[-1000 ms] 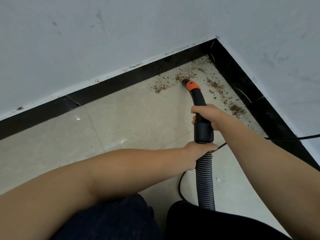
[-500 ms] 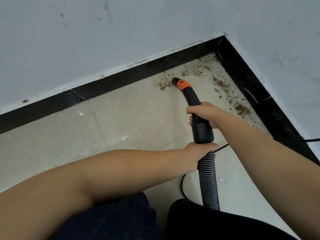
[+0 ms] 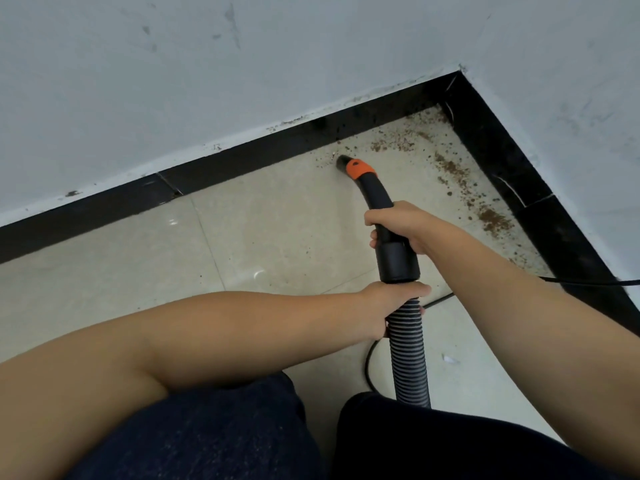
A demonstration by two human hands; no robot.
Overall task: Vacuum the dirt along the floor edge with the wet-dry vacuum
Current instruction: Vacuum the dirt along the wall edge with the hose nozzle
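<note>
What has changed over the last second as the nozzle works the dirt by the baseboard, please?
The nozzle has slid left along the baseboard, and the brown dirt it crossed there is mostly gone. Nothing was picked up or released: the right hand stays on the black handle, the left hand on the ribbed hose. Dirt toward the corner and along the right wall remains.

White painted walls [image 3: 173, 81] carry scuff marks and meet at a corner. A black skirting strip [image 3: 242, 157] runs along their base. A thin black power cable [image 3: 588, 281] lies against the right skirting. A small white scrap [image 3: 449, 359] rests on the beige floor tiles [image 3: 259, 244].
</note>
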